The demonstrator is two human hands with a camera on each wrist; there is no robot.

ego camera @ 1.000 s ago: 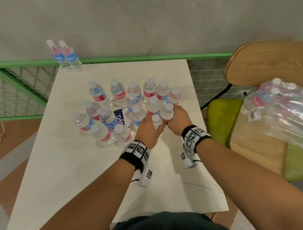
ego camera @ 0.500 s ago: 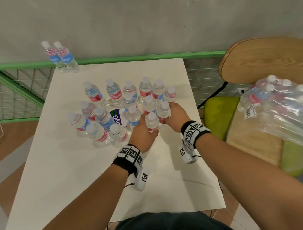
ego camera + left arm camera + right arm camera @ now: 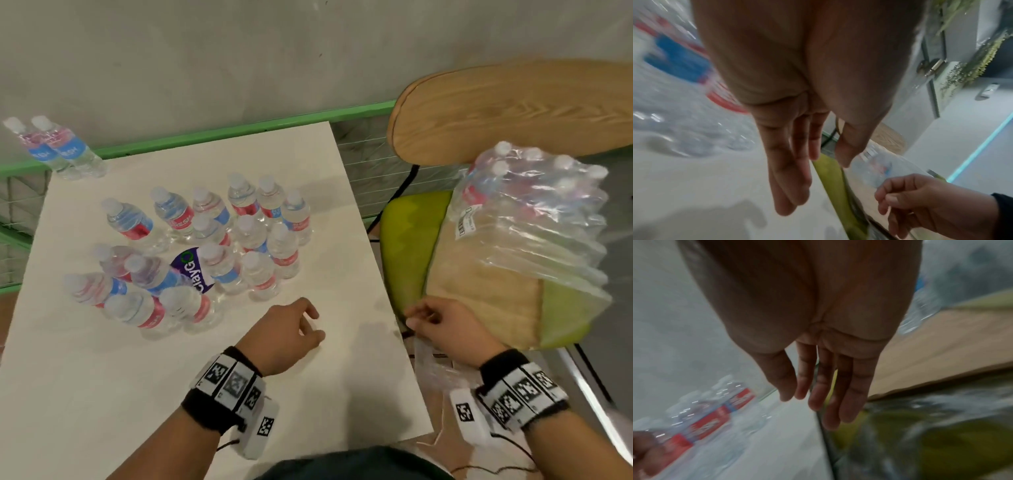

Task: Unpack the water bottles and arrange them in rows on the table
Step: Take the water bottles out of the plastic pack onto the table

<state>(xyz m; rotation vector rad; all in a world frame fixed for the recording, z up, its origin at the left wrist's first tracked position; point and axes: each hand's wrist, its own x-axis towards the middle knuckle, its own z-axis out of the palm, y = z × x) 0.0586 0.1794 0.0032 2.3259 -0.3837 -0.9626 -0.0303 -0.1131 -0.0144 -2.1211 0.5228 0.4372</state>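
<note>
Both hands drawn back off bottles (image 3: 255,274), left hand (image 3: 287,334) and right hand (image 3: 445,329) fingers relaxed, empty

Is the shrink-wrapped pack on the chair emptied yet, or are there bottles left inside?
Not emptied: the pack holds several capped bottles at its far end, while its near end is collapsed wrap.

Both wrist views are smeared by motion: the water bottles (image 3: 680,68) show only as red and blue streaks, their labels unreadable. In the head view the bottles (image 3: 534,192) inside the shrink-wrapped pack are hazy behind crinkled film, so they cannot be counted. The wooden chair back (image 3: 513,109) runs off the right edge. The purple label (image 3: 191,270) is partly hidden by bottles.
</note>
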